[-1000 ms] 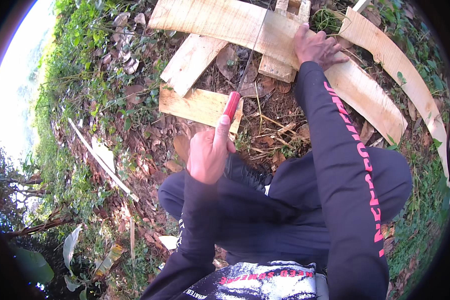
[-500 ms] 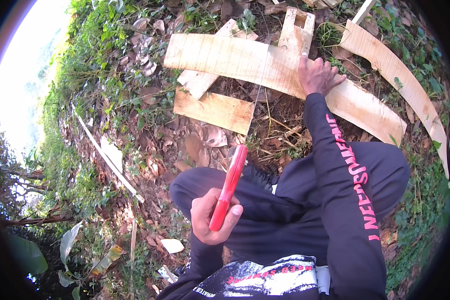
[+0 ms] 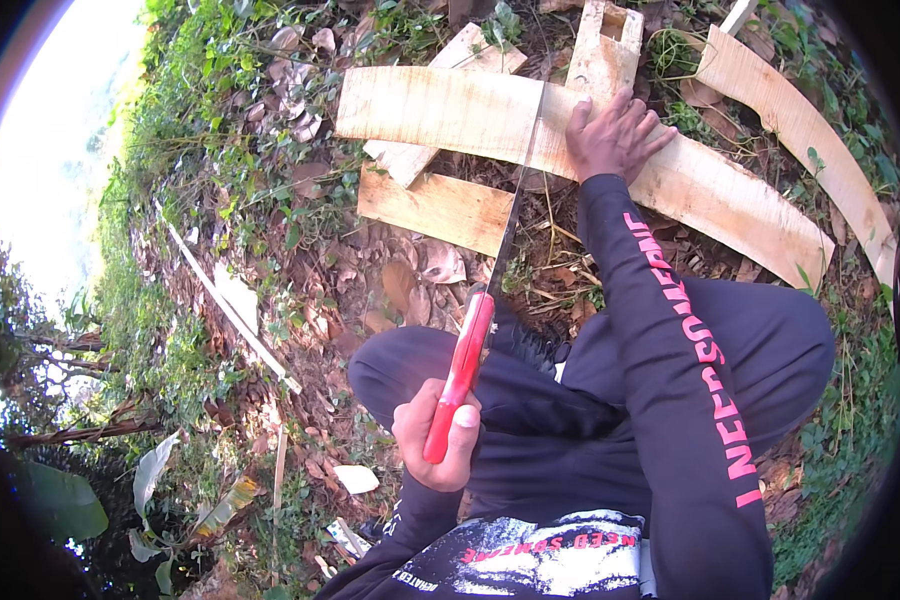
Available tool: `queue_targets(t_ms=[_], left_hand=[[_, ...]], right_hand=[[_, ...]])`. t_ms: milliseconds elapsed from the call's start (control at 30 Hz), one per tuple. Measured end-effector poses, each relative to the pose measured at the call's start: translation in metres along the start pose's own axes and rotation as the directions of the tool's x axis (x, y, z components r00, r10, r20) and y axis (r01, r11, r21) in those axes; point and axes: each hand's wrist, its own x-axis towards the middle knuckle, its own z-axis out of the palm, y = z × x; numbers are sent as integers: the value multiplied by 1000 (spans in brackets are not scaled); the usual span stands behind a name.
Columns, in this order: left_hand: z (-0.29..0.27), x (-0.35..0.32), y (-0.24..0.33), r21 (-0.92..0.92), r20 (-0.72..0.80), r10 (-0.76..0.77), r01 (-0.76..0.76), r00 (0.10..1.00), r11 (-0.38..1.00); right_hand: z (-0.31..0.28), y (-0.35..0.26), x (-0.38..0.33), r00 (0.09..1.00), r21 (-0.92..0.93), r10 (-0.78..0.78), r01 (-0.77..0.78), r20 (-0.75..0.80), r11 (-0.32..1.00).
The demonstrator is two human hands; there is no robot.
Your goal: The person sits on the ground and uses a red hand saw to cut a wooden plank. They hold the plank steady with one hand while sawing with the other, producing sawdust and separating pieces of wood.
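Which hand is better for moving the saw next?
Probably the left hand: it grips the saw by its red handle, while the right hand lies spread on the board.

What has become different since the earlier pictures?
The left hand has drawn the red-handled handsaw back toward the lap. The long board has swung its left end that way, hiding the near end of the mortised block. The right hand has shifted slightly left along the board. Unchanged: left hand gripping the handsaw, right hand on the board.
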Motion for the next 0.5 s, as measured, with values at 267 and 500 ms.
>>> queue_targets(t_ms=[267,500], left_hand=[[2,6,-2,-27,-3,-103,103,995,994],[47,38,-28,65,-52,122,-119,991,991]], right_hand=[[7,4,-2,1000,-5,-23,23,-16,1000],[0,0,11,995,28,-100,101,-7,995]])
